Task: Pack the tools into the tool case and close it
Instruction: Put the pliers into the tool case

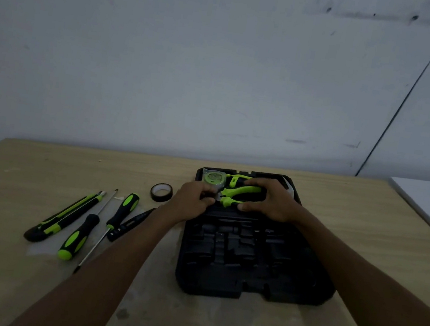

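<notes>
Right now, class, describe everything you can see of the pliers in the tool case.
The pliers have bright green handles with darker trim, plastic or rubber by the look, and a short grey metal head pointing left. They lie flat, handles slightly spread, at the far end of the black tool case, just in front of the tape measure. The left hand covers the head; the right hand lies across the handles, its fingers over them.

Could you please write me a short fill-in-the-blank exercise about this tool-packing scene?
1. Both hands press the green-handled pliers into the black plastic tool case, beside the round green ____.
2. The black roll of tape lies on the ____ table.
3. The two green-and-black screwdrivers lie to the ____ of the case.

Missing words: tape measure; wooden; left
</notes>
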